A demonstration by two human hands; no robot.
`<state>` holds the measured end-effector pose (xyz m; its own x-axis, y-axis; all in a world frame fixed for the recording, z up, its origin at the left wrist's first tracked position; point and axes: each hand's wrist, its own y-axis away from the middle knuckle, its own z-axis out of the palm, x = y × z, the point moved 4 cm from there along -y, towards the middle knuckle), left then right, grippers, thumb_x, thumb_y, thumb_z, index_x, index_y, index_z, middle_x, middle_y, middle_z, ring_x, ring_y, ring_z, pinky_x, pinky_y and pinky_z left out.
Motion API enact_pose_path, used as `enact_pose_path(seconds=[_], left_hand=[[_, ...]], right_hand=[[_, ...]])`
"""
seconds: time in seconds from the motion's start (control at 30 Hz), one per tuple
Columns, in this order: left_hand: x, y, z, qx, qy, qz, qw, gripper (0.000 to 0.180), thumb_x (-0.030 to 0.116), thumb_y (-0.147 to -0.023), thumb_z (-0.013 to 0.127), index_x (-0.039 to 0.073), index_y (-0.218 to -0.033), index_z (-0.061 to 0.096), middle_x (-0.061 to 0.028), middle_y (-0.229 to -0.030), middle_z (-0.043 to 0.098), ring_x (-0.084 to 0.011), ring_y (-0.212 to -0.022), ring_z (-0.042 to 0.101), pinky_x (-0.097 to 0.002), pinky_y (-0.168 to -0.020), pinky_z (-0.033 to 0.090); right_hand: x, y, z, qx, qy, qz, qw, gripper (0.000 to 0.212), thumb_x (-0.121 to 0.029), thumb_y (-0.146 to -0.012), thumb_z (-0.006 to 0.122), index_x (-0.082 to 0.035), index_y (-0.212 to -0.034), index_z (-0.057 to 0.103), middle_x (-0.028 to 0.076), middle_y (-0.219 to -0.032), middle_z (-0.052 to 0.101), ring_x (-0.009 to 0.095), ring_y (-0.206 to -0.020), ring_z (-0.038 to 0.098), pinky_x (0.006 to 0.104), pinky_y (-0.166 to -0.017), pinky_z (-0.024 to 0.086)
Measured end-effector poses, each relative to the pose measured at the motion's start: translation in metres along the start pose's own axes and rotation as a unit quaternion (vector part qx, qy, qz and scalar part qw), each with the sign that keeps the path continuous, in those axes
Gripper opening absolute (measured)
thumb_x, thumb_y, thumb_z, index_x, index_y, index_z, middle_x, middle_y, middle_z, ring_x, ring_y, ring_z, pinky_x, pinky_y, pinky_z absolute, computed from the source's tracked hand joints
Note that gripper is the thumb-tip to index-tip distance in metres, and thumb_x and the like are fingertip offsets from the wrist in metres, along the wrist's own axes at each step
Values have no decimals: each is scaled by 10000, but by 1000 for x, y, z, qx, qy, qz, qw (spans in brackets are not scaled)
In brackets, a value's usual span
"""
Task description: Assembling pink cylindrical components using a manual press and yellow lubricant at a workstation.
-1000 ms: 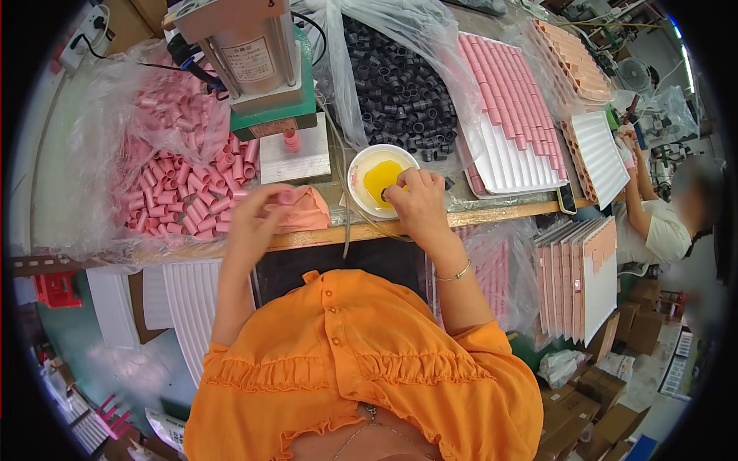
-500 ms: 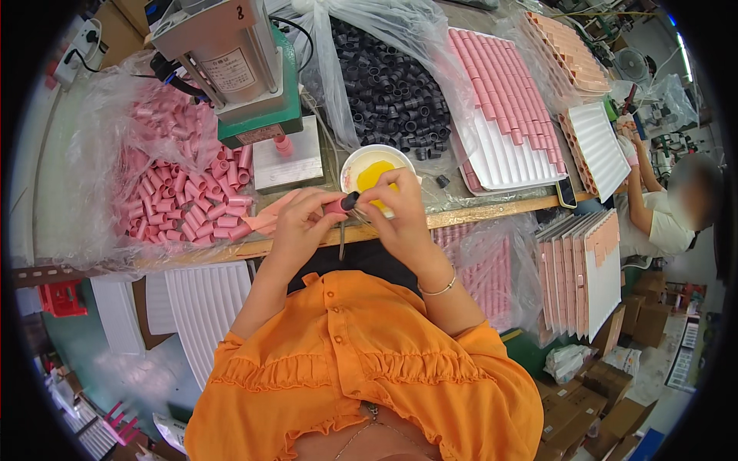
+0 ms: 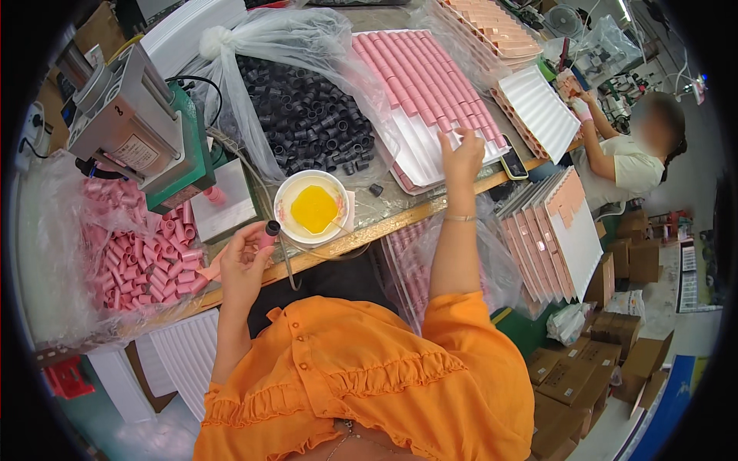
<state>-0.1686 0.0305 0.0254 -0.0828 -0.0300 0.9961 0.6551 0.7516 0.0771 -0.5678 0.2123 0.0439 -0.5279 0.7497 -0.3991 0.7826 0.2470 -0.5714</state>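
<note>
My left hand (image 3: 244, 263) is closed around a pink tube, pinching it upright near the bench edge. A black ring-like cap (image 3: 272, 228) sits on its upper end. My right hand (image 3: 463, 160) reaches over the white ribbed tray (image 3: 419, 157) at the lower end of its rows of pink tubes (image 3: 415, 73). Its fingers are bent around the end of a pink tube there, which they partly hide. Between my hands stands a white bowl (image 3: 286, 223) holding a yellow substance (image 3: 314, 209).
Loose pink tubes (image 3: 146, 265) lie at the left by a green and silver press (image 3: 165, 154). Behind the bowl, a clear bag holds black caps (image 3: 307, 115). One loose black cap (image 3: 376, 190) and a phone (image 3: 514, 165) lie on the bench. A co-worker (image 3: 615, 150) sits at the right.
My hands have parted. My right hand has moved away to the right, to the tray of tubes, while my left keeps the black-capped tube. The view has turned towards the right.
</note>
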Motion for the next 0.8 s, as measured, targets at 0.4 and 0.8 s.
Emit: enact_pose_path(seconds=[0.4,0.8], left_hand=[[6,-14,-18,2,4,26,1000,262,16,-924,624,-19,-1182,594,-53,-1003,644,-97,-764,622,-232,-686,505],[44,8,-53,-26,-330,194,923,296,-33,-837,673,15,-1130,677,-52,-956,644,-136,-817,599,-274,-709,470]], right_hand=[[-83,39,-47,-149,-310,-33,938,194,-129,-781,776,-69,-927,663,73,-780,647,216,-701,613,343,-666,484],[-245,154,-35,-374,-340,-344,791,179,-108,-751,747,-114,-896,642,34,-825,691,256,-754,637,385,-713,353]])
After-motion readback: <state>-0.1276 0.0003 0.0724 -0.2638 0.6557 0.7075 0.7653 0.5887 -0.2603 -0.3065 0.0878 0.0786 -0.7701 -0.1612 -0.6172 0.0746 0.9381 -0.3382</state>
